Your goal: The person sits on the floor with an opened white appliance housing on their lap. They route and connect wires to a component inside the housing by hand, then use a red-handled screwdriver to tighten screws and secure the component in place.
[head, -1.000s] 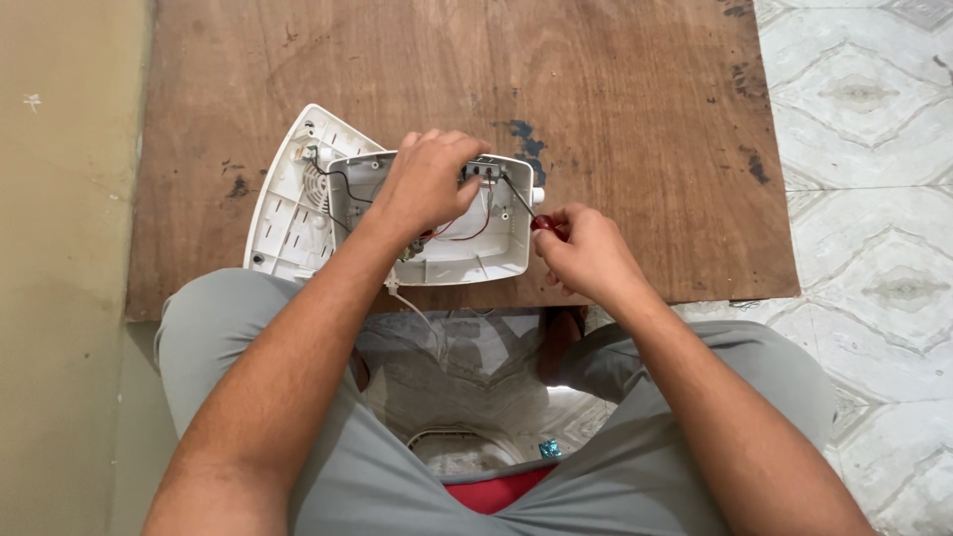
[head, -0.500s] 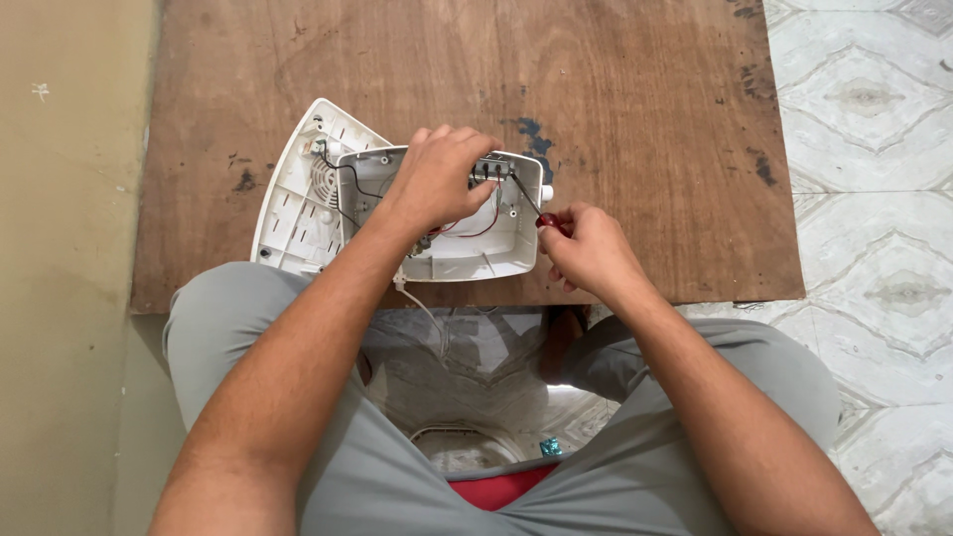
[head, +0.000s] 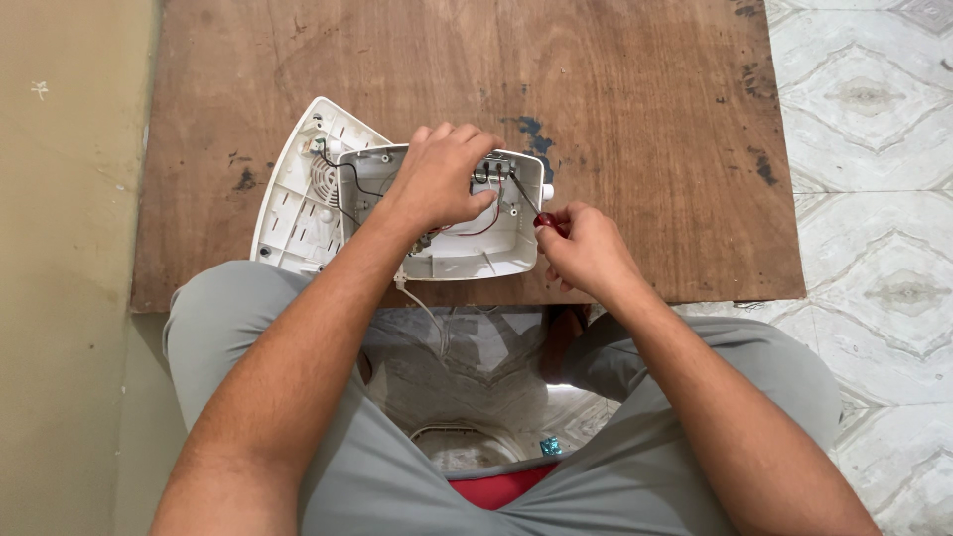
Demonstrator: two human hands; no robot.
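Observation:
An opened white plastic appliance housing lies on a brown wooden board, with red and black wires inside it. My left hand rests on top of the housing and presses it down, fingers spread over its far rim. My right hand grips a screwdriver with a dark red handle; its thin shaft slants up and left into the terminals at the housing's far right corner. A second white shell part, ribbed inside, lies to the left, partly under the housing.
The board sits on pale patterned floor tiles, with a beige surface along the left. My grey-trousered knees frame the board's near edge. A thin white cord hangs from the housing toward the floor between my legs.
My right hand has shifted slightly up and left, bringing the screwdriver tip into the housing's corner. My left hand stays on the housing.

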